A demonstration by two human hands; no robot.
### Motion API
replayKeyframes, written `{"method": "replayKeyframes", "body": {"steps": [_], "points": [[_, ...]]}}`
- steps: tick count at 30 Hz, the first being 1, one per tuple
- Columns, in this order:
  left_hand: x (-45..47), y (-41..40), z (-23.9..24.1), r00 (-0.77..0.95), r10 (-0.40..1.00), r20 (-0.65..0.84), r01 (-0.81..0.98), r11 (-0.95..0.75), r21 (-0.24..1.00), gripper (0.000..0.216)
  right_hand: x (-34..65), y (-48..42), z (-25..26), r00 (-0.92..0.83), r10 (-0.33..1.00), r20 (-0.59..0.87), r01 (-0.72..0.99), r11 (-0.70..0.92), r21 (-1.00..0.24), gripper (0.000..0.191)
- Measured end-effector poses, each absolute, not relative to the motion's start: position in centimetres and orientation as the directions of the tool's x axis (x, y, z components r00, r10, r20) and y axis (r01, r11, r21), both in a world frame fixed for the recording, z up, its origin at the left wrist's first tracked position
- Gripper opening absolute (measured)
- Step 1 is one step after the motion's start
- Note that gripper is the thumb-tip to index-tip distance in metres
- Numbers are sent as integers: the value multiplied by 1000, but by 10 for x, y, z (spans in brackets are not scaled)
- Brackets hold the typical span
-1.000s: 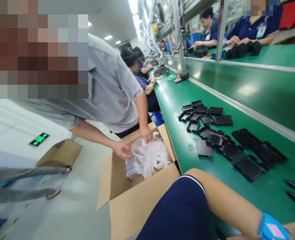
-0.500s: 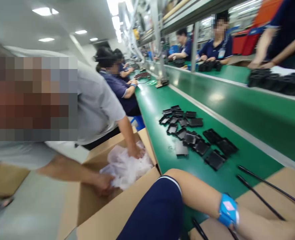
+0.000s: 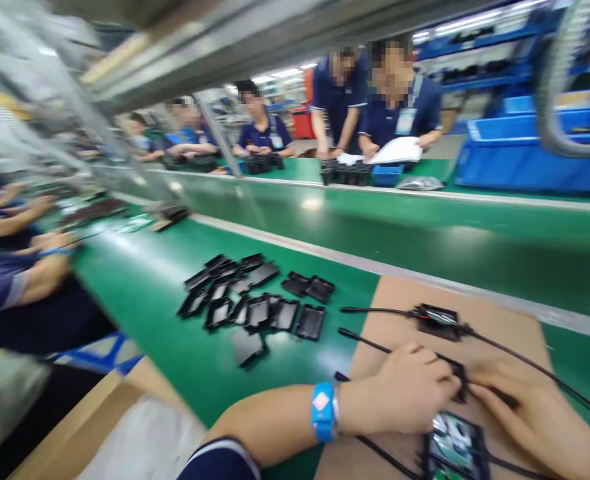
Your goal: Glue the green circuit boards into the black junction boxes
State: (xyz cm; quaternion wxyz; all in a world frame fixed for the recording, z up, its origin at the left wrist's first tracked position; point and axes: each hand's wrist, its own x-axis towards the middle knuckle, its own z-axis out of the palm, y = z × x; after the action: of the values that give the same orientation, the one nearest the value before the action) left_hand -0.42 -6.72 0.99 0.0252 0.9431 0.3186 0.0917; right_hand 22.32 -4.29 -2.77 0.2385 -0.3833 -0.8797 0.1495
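My left hand, with a blue strap on its wrist, is closed over a black plastic case on a cardboard sheet. My right hand is at the case's right side, fingers closed on a black cable; blur hides the exact grip. A wired case with cables out of both ends lies beyond my hands. Nearer me is an open case with a green circuit board. Loose black cases are spread on the green bench to the left.
The cardboard sheet covers the green bench under my hands. An open carton stands at lower left. A metal rail crosses overhead. Across the raised ledge are co-workers and a blue bin.
My view has swung right, bringing both hands and the wired cases into sight. The co-worker in grey reaching into the carton has left the view; only the carton's corner shows.
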Motion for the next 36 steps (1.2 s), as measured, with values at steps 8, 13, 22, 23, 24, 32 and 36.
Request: {"method": "replayKeyframes", "body": {"steps": [8,13,22,23,24,32,36], "points": [[-12,-61,4,809,584,62,535,-776,334,47,217,-48,-8,-614,780,121,620,571,-538,26],[-28,-19,3,608,770,195,614,-612,499,37,221,-17,-2,-503,831,240,704,554,-445,13],[-41,23,7,405,901,158,752,-426,502,12,212,-6,-6,-355,862,362,736,496,-461,13],[-41,21,11,389,909,150,761,-409,503,11,210,-10,2,-396,847,355,738,524,-425,17],[-40,19,15,377,917,131,779,-391,491,11,207,-13,10,-440,839,320,746,540,-389,20],[-17,28,23,392,920,-20,864,-360,351,16,178,12,32,-454,876,-163,883,418,-213,21],[-16,30,17,403,914,-45,866,-365,341,14,174,26,33,-491,850,-194,865,447,-229,24]]}}
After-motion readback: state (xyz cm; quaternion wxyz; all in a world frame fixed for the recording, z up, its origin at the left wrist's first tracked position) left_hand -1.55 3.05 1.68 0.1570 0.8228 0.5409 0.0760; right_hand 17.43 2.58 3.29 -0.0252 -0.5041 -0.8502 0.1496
